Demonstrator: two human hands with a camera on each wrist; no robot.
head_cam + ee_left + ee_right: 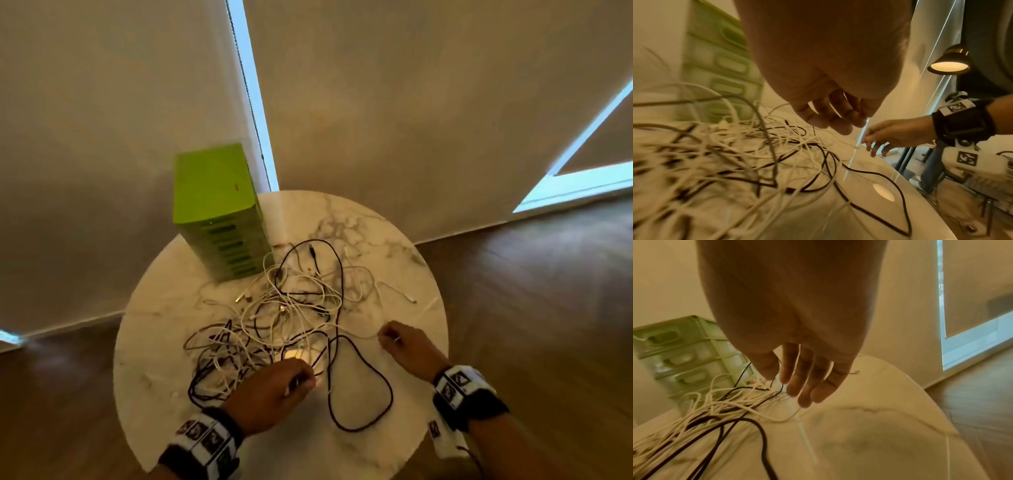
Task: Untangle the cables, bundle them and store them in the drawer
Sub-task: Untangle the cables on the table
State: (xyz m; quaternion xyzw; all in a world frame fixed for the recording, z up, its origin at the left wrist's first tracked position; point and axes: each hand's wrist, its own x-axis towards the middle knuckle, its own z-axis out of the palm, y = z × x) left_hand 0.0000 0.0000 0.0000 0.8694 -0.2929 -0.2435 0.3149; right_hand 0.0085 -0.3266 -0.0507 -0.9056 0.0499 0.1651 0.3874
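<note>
A heap of tangled white and black cables lies in the middle of a round marble table. One black cable loop trails toward the near edge. A green drawer tower stands at the back left with its drawers closed. My left hand hovers over the heap's near side, its fingers loosely curled, with no cable seen between them. My right hand is at the heap's right edge. Its fairly straight fingers point down at a white cable.
A lit lamp hangs to the right, beyond the table. Wooden floor surrounds the table, and roller blinds cover the windows behind. Bare marble shows along the table's left and near right sides.
</note>
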